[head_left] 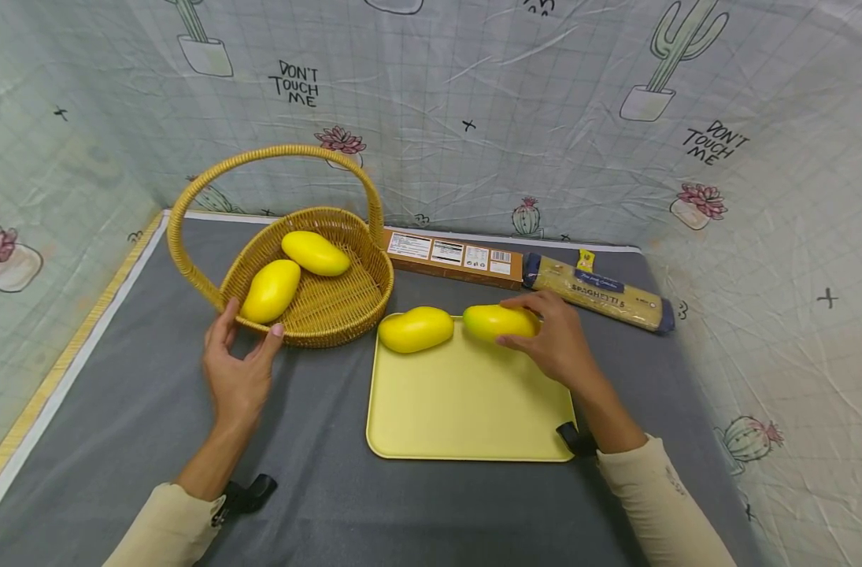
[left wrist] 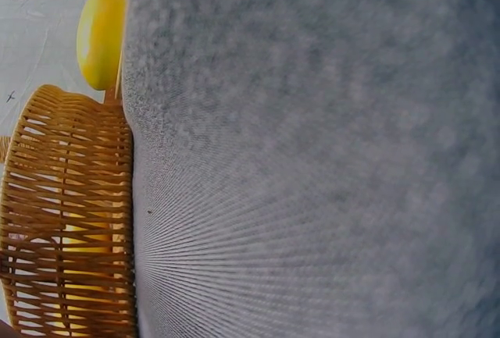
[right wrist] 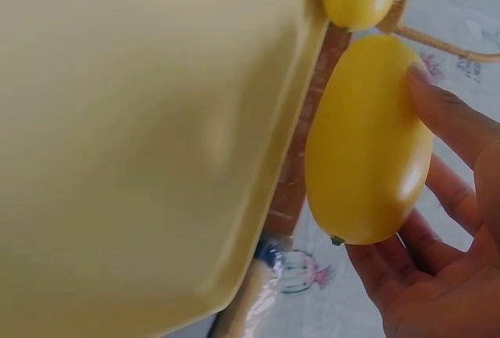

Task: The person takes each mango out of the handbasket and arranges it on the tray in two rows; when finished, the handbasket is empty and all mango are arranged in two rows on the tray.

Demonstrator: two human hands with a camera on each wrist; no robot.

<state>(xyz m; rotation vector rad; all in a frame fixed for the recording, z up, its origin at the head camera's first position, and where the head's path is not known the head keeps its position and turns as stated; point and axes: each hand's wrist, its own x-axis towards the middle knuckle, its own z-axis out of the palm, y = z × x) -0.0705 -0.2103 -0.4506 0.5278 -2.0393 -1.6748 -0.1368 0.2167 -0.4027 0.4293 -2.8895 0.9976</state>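
Note:
My right hand [head_left: 554, 339] grips a yellow mango [right wrist: 371, 143] with a greenish end, thumb on one side and fingers on the other, over the far right part of the yellow tray [head_left: 466, 409]. Another mango [head_left: 416, 329] lies at the tray's far left corner. My left hand [head_left: 239, 378] rests at the near left rim of the wicker basket [head_left: 345, 303], thumb and fingers spread along it. Inside the basket are two mangoes, one at the left [head_left: 271, 291] and one farther back [head_left: 316, 253]. The left wrist view shows the basket's woven side [left wrist: 70, 221].
A brown box [head_left: 452, 258] lies behind the tray, and a spaghetti pack [head_left: 601, 293] stretches to its right. Behind the pack sits a small yellow packet [head_left: 585, 261]. The basket's tall handle [head_left: 282, 151] arches up. A printed curtain [head_left: 473, 118] hangs behind the grey-covered table [head_left: 317, 472].

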